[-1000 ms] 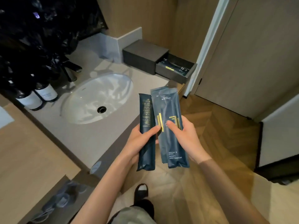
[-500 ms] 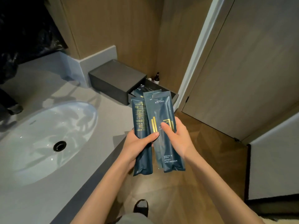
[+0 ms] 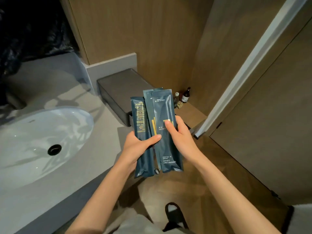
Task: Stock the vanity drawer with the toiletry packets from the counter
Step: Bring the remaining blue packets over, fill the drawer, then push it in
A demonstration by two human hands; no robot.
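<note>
I am seeing a white oval sink (image 3: 38, 141) sitting in the grey top, its dark drain (image 3: 54, 149) lying toward the near side; small bottles (image 3: 183, 97) are standing in the wooden corner beyond; a black slipper (image 3: 173, 215) is resting on the wood floor (image 3: 219, 174) below.

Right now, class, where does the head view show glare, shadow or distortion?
Head view: glare streaks the white sink basin and the glossy dental kit packet; the top-left corner is nearly black; soft shadows cross the grey counter; wide-angle distortion slants the door frame.
</note>
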